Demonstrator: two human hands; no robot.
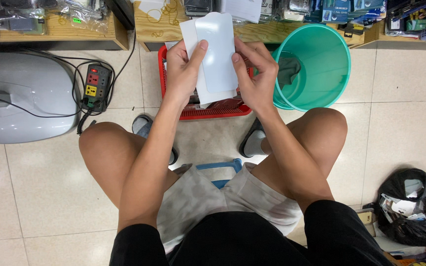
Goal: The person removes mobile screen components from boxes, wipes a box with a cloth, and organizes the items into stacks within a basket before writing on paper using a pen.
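Left hand (pixel 183 69): fingers clamped on white protector sheet (pixel 216 54), thumb pressing its left edge.
Right hand (pixel 255 74): pinching the sheet's right edge.
Sheet: upright between both hands, above red basket (pixel 213 112).
Right of grip: teal bucket (pixel 321 64).

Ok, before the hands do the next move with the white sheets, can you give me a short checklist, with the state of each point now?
1. Left hand grips the white sheets: ok, thumb on front.
2. Right hand grips them too: ok.
3. Sheets separated: not ok, they overlap.
4. Red basket directly below the sheets: ok.
5. Teal bucket close to the right hand: ok.
6. Sheet surface clean: cannot tell.
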